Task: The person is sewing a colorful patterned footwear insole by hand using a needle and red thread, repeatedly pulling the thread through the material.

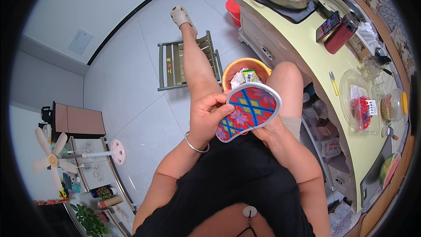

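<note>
Insole-shaped pad of stitched cloth (pixel 255 109), red crossed by blue bands with yellow diamonds and bound in a whitish rim, was held up over the black-clothed lap, off the bench. Its long axis slanted from a narrower end, close to the lap on the person's left, to a broad rounded end farther out on the right.

From where I stood, both hands were at it, neither having to reach. The left hand (pixel 208 113) had its left side pinched: the thumb pressed flat on the patterned face, the fingers (pixel 215 98) curled together at the edge, with hardly a gap. The pad lay rightward from that pinch. The right hand (pixel 272 129) sat beneath the lower right edge; its fingers were hidden behind the cloth, so I could not tell how closely they gripped. A bit of red thread (pixel 241 133) showed at the lower rim.

To the right, yellow-handled snips (pixel 334 84) lay just inside the nearer edge of the pale yellow bench (pixel 310 63), with a tangle of red yarn (pixel 362 110) in a clear plastic tray (pixel 346 85) beyond them.
</note>
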Action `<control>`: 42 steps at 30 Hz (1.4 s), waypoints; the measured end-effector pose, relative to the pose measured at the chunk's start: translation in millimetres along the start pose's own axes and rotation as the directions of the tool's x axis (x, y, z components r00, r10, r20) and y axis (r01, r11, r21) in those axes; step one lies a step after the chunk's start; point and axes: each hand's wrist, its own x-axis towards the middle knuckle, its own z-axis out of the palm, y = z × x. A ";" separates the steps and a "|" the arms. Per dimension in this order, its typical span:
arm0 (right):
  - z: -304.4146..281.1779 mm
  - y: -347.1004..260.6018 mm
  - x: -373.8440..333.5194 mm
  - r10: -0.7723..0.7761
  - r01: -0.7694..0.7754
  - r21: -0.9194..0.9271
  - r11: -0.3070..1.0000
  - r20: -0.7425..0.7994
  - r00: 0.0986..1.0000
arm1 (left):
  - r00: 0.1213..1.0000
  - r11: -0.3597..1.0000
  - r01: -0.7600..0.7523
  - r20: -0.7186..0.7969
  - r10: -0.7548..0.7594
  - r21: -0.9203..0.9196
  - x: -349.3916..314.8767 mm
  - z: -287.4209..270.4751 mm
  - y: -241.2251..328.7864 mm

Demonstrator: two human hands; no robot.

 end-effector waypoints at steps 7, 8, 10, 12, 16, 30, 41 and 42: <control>-10.4 -49.0 21.0 -0.096 0.106 0.216 0.971 -0.057 0.994 | 0.993 0.960 0.086 0.102 -0.061 -0.267 -4.5 -6.3 -4.6; -18.5 -66.3 17.7 -0.100 0.097 0.294 0.951 -0.005 0.995 | 0.992 0.925 0.091 0.112 -0.053 -0.369 -1.5 -11.1 -1.0; -30.9 -102.3 -1.4 -0.209 0.113 0.456 0.883 0.165 0.964 | 0.994 0.919 0.010 -0.097 -0.053 -0.394 2.2 -33.7 10.5; -55.1 -147.3 -27.4 -0.429 0.370 0.432 0.822 0.042 0.902 | 0.994 0.800 -0.020 -0.096 -0.047 -0.600 2.7 -74.4 27.5; -156.6 -262.8 -106.2 -0.815 0.812 0.223 0.540 -0.103 0.570 | 0.990 0.591 -0.136 -0.094 0.102 -0.795 1.0 -145.7 56.6; 35.9 -3.7 5.8 -0.479 0.702 -0.640 -0.313 0.744 0.465 | 0.821 0.186 0.555 0.570 0.037 -0.811 14.2 -30.9 -40.0; 34.6 1.6 10.3 -0.458 0.698 -0.620 -0.359 0.768 0.447 | 0.787 0.255 0.600 0.617 -0.013 -0.758 8.6 -29.9 -44.3; 34.3 1.9 10.6 -0.462 0.696 -0.621 -0.361 0.767 0.445 | 0.807 0.239 0.583 0.589 -0.054 -0.777 6.1 -30.6 -43.5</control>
